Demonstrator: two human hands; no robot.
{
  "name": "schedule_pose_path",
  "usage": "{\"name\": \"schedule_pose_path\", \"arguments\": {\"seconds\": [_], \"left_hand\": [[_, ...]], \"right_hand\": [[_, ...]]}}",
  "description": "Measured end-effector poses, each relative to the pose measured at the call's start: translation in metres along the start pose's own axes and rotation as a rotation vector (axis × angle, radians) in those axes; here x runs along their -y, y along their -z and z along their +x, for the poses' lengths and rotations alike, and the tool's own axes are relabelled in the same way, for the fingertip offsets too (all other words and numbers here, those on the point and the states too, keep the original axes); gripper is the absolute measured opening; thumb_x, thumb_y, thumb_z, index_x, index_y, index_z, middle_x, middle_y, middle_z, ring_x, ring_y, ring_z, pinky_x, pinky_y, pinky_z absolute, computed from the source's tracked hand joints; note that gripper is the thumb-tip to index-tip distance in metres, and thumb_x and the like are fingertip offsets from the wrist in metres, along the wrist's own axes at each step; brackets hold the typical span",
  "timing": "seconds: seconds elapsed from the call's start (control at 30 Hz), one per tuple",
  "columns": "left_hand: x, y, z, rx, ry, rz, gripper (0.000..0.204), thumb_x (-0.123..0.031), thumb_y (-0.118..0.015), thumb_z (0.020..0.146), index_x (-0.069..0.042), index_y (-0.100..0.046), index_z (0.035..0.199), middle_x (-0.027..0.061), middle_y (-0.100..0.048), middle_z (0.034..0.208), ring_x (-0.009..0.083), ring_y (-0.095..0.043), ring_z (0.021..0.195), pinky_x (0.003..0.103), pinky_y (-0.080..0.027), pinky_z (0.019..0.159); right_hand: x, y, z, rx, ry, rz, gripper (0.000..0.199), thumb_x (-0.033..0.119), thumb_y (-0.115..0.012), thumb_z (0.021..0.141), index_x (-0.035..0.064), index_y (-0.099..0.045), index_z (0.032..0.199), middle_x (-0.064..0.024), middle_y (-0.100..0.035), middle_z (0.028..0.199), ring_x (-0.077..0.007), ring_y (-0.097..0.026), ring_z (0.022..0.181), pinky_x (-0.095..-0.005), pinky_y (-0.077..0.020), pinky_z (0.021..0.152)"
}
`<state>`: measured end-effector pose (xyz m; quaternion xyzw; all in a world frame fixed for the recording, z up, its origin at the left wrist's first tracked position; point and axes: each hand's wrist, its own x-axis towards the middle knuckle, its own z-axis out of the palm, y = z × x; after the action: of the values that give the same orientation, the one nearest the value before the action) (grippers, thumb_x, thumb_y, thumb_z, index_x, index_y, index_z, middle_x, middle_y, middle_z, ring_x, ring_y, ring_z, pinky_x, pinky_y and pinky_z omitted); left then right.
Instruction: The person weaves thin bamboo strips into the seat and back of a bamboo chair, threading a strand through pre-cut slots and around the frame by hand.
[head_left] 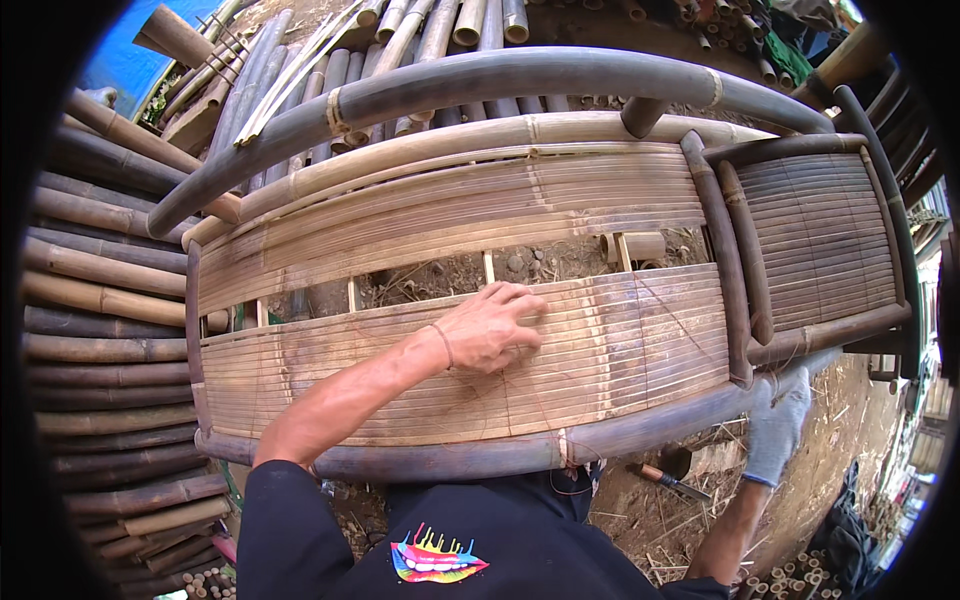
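Observation:
A long bamboo bench (460,460) stretches across in front of me. Its seat has a far slat panel (400,225) and a near slat panel (450,395), with an open gap between them crossed by short bamboo supports (488,267). My bare left hand (490,325) lies on the near panel close to the gap, fingers apart and slightly bent, with nothing visible in them. Thin brown cord (508,405) runs across the slats below it. My right hand (778,425), in a grey glove, grips the dark front pole (690,415) near its right end; its fingertips are partly hidden.
A curved dark bamboo rail (500,80) rises along the far side. At the right is a slatted end panel (815,240). Stacked bamboo poles (110,345) fill the left side, more lie behind. A knife with a wooden handle (672,480) lies below the bench.

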<state>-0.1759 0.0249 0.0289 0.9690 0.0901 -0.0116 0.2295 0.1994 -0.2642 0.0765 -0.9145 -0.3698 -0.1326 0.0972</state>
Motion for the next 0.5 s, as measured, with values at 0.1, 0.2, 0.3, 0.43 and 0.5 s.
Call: {"name": "schedule_pose_path", "arguments": {"seconds": [0.1, 0.2, 0.3, 0.43, 0.5], "left_hand": [[-0.006, -0.025, -0.013, -0.109, -0.067, -0.090, 0.014, -0.015, -0.073, 0.081, -0.019, -0.073, 0.094, 0.0084, -0.051, 0.139, 0.0301, -0.040, 0.139, 0.047, -0.036, 0.116], [-0.017, -0.032, -0.003, -0.104, -0.103, -0.035, 0.008, -0.016, -0.072, 0.086, -0.014, -0.069, 0.093, 0.0077, -0.057, 0.128, 0.0286, -0.048, 0.129, 0.046, -0.040, 0.109], [-0.021, -0.034, 0.007, -0.282, -0.079, -0.198, 0.015, -0.016, -0.070, 0.089, -0.009, -0.065, 0.101, 0.0056, -0.062, 0.116, 0.0254, -0.057, 0.115, 0.043, -0.044, 0.102], [-0.023, -0.001, -0.003, -0.562, -0.068, -0.440, 0.015, -0.008, -0.066, 0.087, -0.005, -0.058, 0.100, 0.0110, -0.058, 0.093, 0.0253, -0.059, 0.089, 0.039, -0.051, 0.083], [-0.012, 0.017, -0.018, -0.673, 0.276, -0.388, 0.013, -0.010, -0.063, 0.087, -0.004, -0.061, 0.098, 0.0107, -0.059, 0.089, 0.0233, -0.060, 0.078, 0.038, -0.056, 0.076]], "right_hand": [[0.112, 0.019, -0.025, 0.042, 0.233, 0.260, 0.062, 0.018, -0.073, 0.086, -0.0018, -0.048, 0.139, -0.0222, -0.054, 0.136, -0.0371, -0.052, 0.127, -0.0438, -0.0434, 0.107], [0.183, 0.005, -0.058, 0.311, 0.496, 0.510, 0.051, 0.015, -0.074, 0.085, 0.0003, -0.057, 0.130, -0.0219, -0.060, 0.127, -0.0346, -0.055, 0.124, -0.0437, -0.0444, 0.106], [0.224, -0.006, -0.064, 0.722, 0.378, 0.738, 0.045, 0.020, -0.075, 0.087, 0.0002, -0.061, 0.125, -0.0185, -0.066, 0.114, -0.0222, -0.066, 0.102, -0.0380, -0.0554, 0.085], [0.246, 0.032, -0.039, 1.092, -0.047, 1.130, 0.033, 0.023, -0.072, 0.094, -0.0031, -0.070, 0.113, -0.0085, -0.068, 0.089, -0.0112, -0.066, 0.069, -0.0271, -0.0574, 0.056], [0.225, 0.037, -0.007, 0.905, -0.050, 1.150, 0.027, 0.025, -0.072, 0.094, 0.0007, -0.074, 0.104, -0.0061, -0.068, 0.086, -0.0118, -0.065, 0.068, -0.0272, -0.0573, 0.056]]}}
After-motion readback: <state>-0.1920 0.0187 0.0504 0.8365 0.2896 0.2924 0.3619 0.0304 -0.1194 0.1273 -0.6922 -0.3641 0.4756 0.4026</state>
